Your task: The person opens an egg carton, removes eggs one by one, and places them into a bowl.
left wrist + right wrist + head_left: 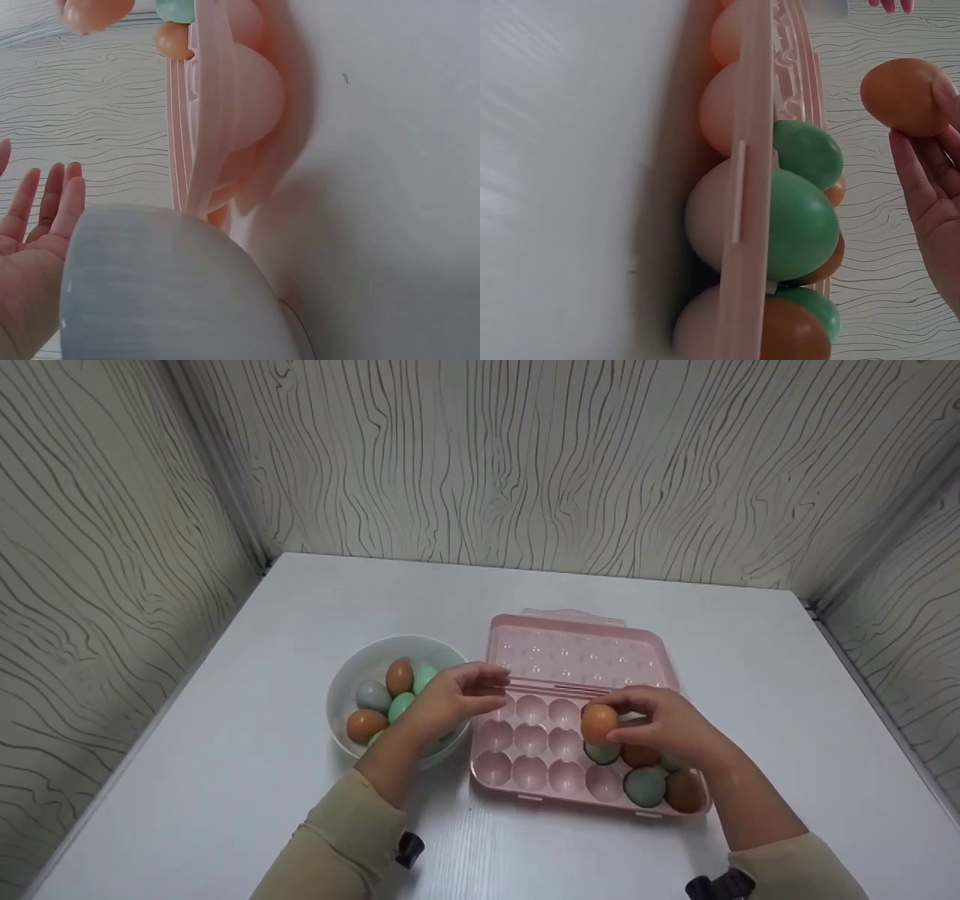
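Note:
My right hand (667, 727) pinches a brown egg (600, 724) between thumb and fingertips, above the pink egg carton (529, 793). In the right wrist view that egg (904, 97) hangs clear of the carton's rim. Green and brown eggs fill several cups at the carton's right side, among them a green egg (645, 787) and a brown egg (684, 791) in the front row. My left hand (450, 697) is empty, its fingers extended over the carton's left edge and its wrist above the white bowl (341, 679). The left wrist view shows the palm (30, 292) beside the bowl.
Inside the bowl lie several brown, green and greyish eggs, such as a brown egg (366, 725). The carton's lid (577, 649) is folded back behind it. A white table (247, 720) carries everything, with wood-grain panels (495, 465) at the back and sides.

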`<state>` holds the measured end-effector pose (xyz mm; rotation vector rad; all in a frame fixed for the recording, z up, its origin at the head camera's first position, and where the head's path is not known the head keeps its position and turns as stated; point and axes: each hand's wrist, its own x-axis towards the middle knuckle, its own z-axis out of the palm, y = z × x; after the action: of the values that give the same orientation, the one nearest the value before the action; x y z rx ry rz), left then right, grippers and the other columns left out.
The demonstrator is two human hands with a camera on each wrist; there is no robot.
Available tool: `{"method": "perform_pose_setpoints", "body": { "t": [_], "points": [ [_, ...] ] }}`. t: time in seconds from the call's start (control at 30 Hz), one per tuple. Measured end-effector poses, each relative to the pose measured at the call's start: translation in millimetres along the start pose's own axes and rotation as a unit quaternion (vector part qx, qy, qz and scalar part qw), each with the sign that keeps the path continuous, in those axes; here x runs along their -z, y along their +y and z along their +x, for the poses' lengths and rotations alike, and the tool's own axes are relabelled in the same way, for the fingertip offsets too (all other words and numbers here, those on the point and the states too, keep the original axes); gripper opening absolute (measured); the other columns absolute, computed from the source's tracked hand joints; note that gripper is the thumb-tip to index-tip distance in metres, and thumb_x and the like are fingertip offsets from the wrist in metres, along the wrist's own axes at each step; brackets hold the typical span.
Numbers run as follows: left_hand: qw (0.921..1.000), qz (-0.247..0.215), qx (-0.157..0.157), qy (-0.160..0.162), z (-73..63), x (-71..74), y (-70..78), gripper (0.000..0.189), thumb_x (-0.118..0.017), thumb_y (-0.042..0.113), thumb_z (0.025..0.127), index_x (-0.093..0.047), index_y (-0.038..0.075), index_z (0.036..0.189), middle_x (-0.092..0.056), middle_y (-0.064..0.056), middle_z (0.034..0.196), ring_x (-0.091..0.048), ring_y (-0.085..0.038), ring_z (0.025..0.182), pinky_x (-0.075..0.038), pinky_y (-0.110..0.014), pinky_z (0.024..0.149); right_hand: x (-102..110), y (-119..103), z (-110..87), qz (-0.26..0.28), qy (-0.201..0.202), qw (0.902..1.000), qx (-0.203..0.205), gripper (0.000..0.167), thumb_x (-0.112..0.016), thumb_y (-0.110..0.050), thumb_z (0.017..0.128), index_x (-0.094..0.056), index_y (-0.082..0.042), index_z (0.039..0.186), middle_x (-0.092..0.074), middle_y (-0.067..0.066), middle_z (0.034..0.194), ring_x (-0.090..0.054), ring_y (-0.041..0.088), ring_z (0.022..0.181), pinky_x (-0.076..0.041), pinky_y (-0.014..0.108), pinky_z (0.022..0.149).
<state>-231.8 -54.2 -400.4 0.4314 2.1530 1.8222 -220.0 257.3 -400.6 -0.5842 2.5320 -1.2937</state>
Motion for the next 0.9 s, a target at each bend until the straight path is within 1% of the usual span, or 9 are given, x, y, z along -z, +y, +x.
{"method": "perform_pose_setpoints", "body": {
  "t": [0.1, 0.17, 0.23, 0.3, 0.4, 0.5, 0.6, 0.73, 0.9],
  "points": [
    [0.9999, -0.009, -0.001, -0.011, 1.1, -5.6, 2.3, 0.039, -0.069, 0.013, 0.081, -0.059, 0.013, 0.119, -0.062, -0.004, 0.113, -0.057, -0.022, 0.107, -0.048, -0.028, 0.087, -0.1, -6.6, 5.4, -0.008, 0.007, 0.9999, 0.001, 0.040, -0.074, -0.033, 0.075, -0.063, -0.021, 0.111, -0.061, -0.001, 0.108, -0.057, 0.019, 0.102, -0.047, 0.030, 0.085],
    [0.9998, -0.007, 0.000, -0.017, 1.8, -9.4, 3.8, 0.040, -0.070, 0.015, 0.080, -0.059, 0.014, 0.119, -0.062, -0.002, 0.112, -0.057, -0.022, 0.107, -0.049, -0.028, 0.086, -1.0, -11.5, 9.3, 0.001, 0.009, 1.0000, -0.002, 0.040, -0.074, -0.033, 0.075, -0.063, -0.020, 0.111, -0.060, 0.000, 0.108, -0.057, 0.019, 0.102, -0.049, 0.031, 0.083],
    [0.9997, -0.006, 0.000, -0.023, 4.5, -12.5, 1.0, 0.041, -0.072, 0.019, 0.079, -0.060, 0.018, 0.118, -0.062, 0.001, 0.111, -0.057, -0.019, 0.105, -0.049, -0.027, 0.086, -2.4, -16.4, 13.7, 0.008, 0.013, 0.9999, 0.002, 0.040, -0.075, -0.032, 0.075, -0.063, -0.019, 0.110, -0.060, 0.002, 0.108, -0.058, 0.020, 0.101, -0.050, 0.029, 0.081],
    [0.9996, -0.010, 0.000, -0.026, 5.4, -15.8, 1.7, 0.043, -0.073, 0.020, 0.078, -0.060, 0.020, 0.118, -0.061, 0.002, 0.111, -0.057, -0.019, 0.106, -0.049, -0.027, 0.086, -4.2, -21.9, 18.0, 0.018, 0.015, 0.9997, 0.003, 0.039, -0.075, -0.032, 0.074, -0.064, -0.019, 0.109, -0.060, 0.002, 0.107, -0.058, 0.021, 0.100, -0.051, 0.031, 0.080],
    [0.9997, -0.007, 0.000, -0.025, 7.4, -20.7, 2.4, 0.043, -0.074, 0.022, 0.076, -0.060, 0.022, 0.117, -0.061, 0.004, 0.111, -0.057, -0.016, 0.105, -0.048, -0.027, 0.086, -6.9, -29.8, 23.9, 0.021, 0.019, 0.9995, 0.013, 0.038, -0.076, -0.031, 0.074, -0.064, -0.020, 0.108, -0.061, 0.001, 0.107, -0.058, 0.021, 0.099, -0.051, 0.032, 0.078],
    [0.9996, 0.001, -0.006, -0.029, 9.7, -24.9, 2.7, 0.045, -0.074, 0.023, 0.076, -0.059, 0.022, 0.118, -0.061, 0.004, 0.113, -0.057, -0.016, 0.106, -0.049, -0.027, 0.086, -10.2, -37.9, 28.9, 0.023, 0.023, 0.9994, 0.015, 0.036, -0.075, -0.030, 0.075, -0.064, -0.021, 0.108, -0.062, -0.001, 0.107, -0.057, 0.019, 0.100, -0.052, 0.032, 0.077],
    [0.9992, -0.002, -0.015, -0.037, 11.4, -28.7, 4.4, 0.047, -0.073, 0.021, 0.078, -0.057, 0.019, 0.121, -0.061, 0.002, 0.115, -0.057, -0.018, 0.108, -0.049, -0.028, 0.086, -14.4, -45.5, 33.4, 0.039, 0.026, 0.9988, 0.016, 0.036, -0.075, -0.029, 0.075, -0.064, -0.019, 0.108, -0.062, 0.000, 0.106, -0.057, 0.020, 0.101, -0.051, 0.034, 0.079],
    [0.9987, -0.003, -0.028, -0.042, 13.3, -33.6, 7.1, 0.050, -0.073, 0.018, 0.077, -0.055, 0.019, 0.124, -0.059, 0.003, 0.115, -0.057, -0.016, 0.106, -0.048, -0.028, 0.087, -20.7, -54.6, 38.1, 0.056, 0.030, 0.9979, 0.012, 0.038, -0.076, -0.030, 0.073, -0.063, -0.018, 0.107, -0.062, 0.001, 0.106, -0.057, 0.020, 0.100, -0.051, 0.034, 0.080],
    [0.9983, 0.027, -0.041, -0.032, 15.0, -37.1, 9.4, 0.052, -0.075, 0.020, 0.076, -0.054, 0.023, 0.123, -0.057, 0.004, 0.114, -0.056, -0.013, 0.101, -0.048, -0.025, 0.086, -26.0, -61.4, 41.7, 0.041, 0.037, 0.9984, 0.008, 0.041, -0.077, -0.034, 0.071, -0.062, -0.018, 0.106, -0.062, 0.001, 0.105, -0.057, 0.019, 0.099, -0.051, 0.033, 0.082]
  ]
}}
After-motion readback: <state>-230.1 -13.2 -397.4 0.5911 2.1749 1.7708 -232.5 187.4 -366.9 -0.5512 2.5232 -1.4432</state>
